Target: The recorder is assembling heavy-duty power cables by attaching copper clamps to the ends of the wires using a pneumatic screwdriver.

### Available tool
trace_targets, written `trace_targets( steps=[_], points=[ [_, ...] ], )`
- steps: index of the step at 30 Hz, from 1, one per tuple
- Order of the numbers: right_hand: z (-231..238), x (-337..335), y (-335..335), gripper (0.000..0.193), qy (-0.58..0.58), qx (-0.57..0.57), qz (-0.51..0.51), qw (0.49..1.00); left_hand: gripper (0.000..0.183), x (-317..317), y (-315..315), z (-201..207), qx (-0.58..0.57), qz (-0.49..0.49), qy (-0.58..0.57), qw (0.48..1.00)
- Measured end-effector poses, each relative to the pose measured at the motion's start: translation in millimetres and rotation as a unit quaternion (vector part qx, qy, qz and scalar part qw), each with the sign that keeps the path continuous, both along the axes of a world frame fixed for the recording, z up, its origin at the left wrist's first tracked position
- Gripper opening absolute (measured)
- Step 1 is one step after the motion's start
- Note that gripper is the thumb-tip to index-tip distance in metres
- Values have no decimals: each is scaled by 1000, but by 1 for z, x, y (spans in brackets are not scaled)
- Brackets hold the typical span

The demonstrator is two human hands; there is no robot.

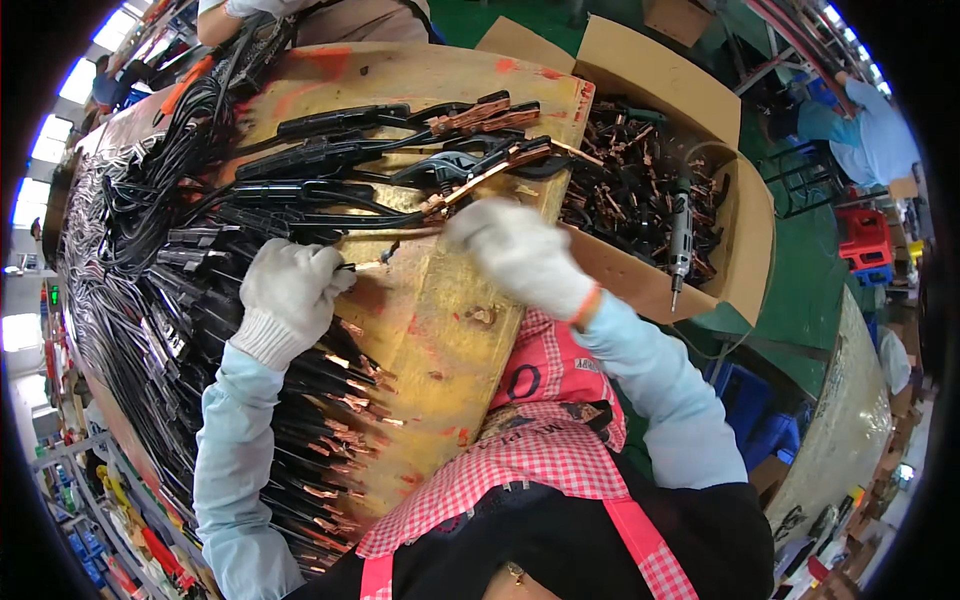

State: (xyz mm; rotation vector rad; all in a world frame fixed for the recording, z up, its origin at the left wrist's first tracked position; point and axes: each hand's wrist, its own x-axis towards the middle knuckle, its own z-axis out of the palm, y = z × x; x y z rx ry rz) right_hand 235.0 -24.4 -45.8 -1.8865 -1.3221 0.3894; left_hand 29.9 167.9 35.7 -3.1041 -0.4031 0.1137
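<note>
My left hand [290,292], in a white knitted glove, is closed with its fingertips pinched around a black cable end [372,264] with a coppery tip; most of it is hidden by the glove. Across the board, my right hand [515,245], also gloved, is smeared by motion, so its fingers and anything in them cannot be made out. Just beyond both hands lie several black-handled electrode holders [305,158] with copper jaws [485,117] pointing right. A thin copper bar [385,234] runs between the hands.
A cardboard box [745,240] full of black and copper parts [625,180] stands at the right, with a power screwdriver [682,235] hanging over it. Bundled black cables [120,320] and more holders cover the worn yellow board's [430,350] left side. Another person [350,22] sits opposite.
</note>
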Motion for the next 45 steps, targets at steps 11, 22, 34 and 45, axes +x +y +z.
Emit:
trace_targets(
  steps=[11,22,34,45],
  points=[
    [-122,148,-69,46,-90,-418,-162,890,13,5,-3,-2,20,24,29,999],
    [-147,169,-81,58,-71,-374,-124,916,23,8,0,0,-34,67,70,995],
    [-101,148,-89,56,-212,-448,-126,859,25,-9,-12,12,-92,112,49,988],
    [-125,180,-131,41,-237,-373,-51,896,21,5,-11,1,-52,120,47,990]
  ],
)
